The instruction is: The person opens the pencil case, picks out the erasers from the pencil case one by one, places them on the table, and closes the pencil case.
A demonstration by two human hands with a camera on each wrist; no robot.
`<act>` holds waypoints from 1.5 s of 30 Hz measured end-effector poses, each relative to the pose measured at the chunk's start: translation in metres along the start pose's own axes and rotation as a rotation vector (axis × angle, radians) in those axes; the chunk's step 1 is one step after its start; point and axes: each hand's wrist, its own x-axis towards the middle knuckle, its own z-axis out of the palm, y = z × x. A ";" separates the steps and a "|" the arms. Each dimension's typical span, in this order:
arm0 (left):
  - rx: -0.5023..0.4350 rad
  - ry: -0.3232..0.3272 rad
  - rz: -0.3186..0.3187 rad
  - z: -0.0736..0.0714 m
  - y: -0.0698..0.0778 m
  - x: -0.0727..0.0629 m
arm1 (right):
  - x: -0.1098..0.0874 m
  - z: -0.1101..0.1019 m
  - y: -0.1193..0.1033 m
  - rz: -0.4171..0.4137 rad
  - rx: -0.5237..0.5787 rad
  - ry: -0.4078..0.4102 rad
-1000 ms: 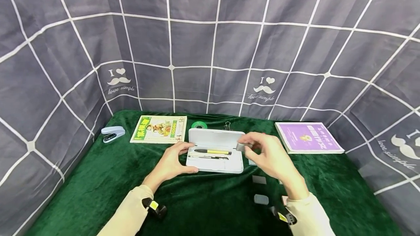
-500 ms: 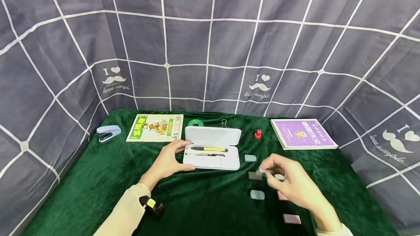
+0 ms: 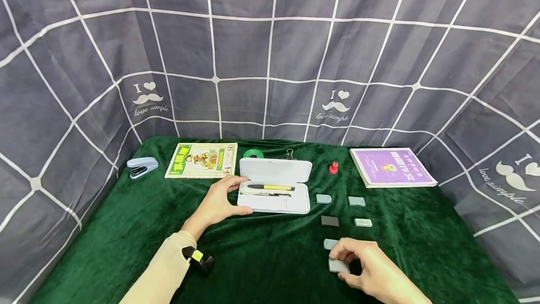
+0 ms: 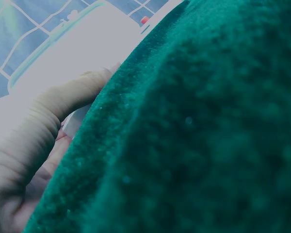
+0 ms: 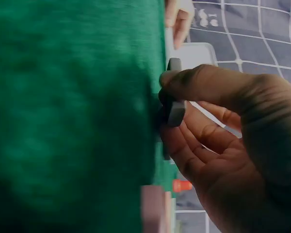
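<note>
In the head view a white pencil case (image 3: 275,203) lies with its lid (image 3: 275,170) raised, holding a yellow-and-black pen (image 3: 272,187) and a slimmer clear-and-black pen (image 3: 270,194). My left hand (image 3: 217,204) grips the case's left end, thumb along the front edge and fingers behind. At the near right, my right hand (image 3: 369,264) pinches a grey block-shaped eraser (image 3: 337,265) low over the cloth. The right wrist view has this eraser (image 5: 176,114) between thumb and fingertips. Just behind it lies a light-blue eraser (image 3: 330,244), partly covered by the fingers.
More erasers lie right of the case: blue (image 3: 324,199), dark grey (image 3: 330,221), pale green (image 3: 363,223), another blue (image 3: 356,201). A red stamp-like piece (image 3: 333,168), purple book (image 3: 392,168), green tape roll (image 3: 253,153), binder clip (image 3: 289,154), picture book (image 3: 202,160) and stapler (image 3: 142,167) stand farther back.
My right hand has carried the grey eraser from the case's right end toward me and rightward, down near the cloth. The left hand has kept its grip on the case.
</note>
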 end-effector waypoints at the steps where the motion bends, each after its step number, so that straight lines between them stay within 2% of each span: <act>1: -0.001 0.000 -0.002 0.000 0.000 0.000 | -0.001 0.001 0.003 -0.014 -0.010 -0.007; 5: -0.004 -0.003 -0.002 0.000 0.000 0.001 | -0.004 0.004 0.009 -0.067 -0.066 -0.015; 10: -0.011 -0.004 -0.003 -0.001 -0.001 0.000 | -0.003 0.004 0.010 -0.097 -0.076 -0.023; 15: -0.020 -0.007 -0.011 -0.001 0.001 0.001 | 0.000 -0.001 0.004 -0.062 -0.078 -0.037; 17: -0.024 -0.009 -0.012 -0.002 0.001 0.001 | 0.005 -0.006 -0.002 -0.045 -0.092 -0.007; 20: -0.021 -0.008 -0.009 -0.002 0.001 0.001 | 0.020 -0.017 -0.013 -0.054 -0.130 0.091; 24: -0.010 -0.002 0.000 -0.002 -0.001 0.000 | 0.054 -0.034 -0.021 -0.067 -0.181 0.249; 30: -0.007 -0.001 0.010 0.000 0.000 0.001 | 0.113 -0.052 -0.018 -0.029 -0.054 0.390; 34: -0.007 -0.004 0.008 0.000 0.000 0.001 | 0.143 -0.052 -0.009 0.023 -0.008 0.455; 38: -0.007 -0.001 -0.002 0.000 0.002 0.001 | 0.159 -0.041 0.004 0.087 0.035 0.452; 45: 0.011 -0.001 -0.022 0.000 0.003 0.001 | 0.166 -0.019 0.021 0.153 0.121 0.350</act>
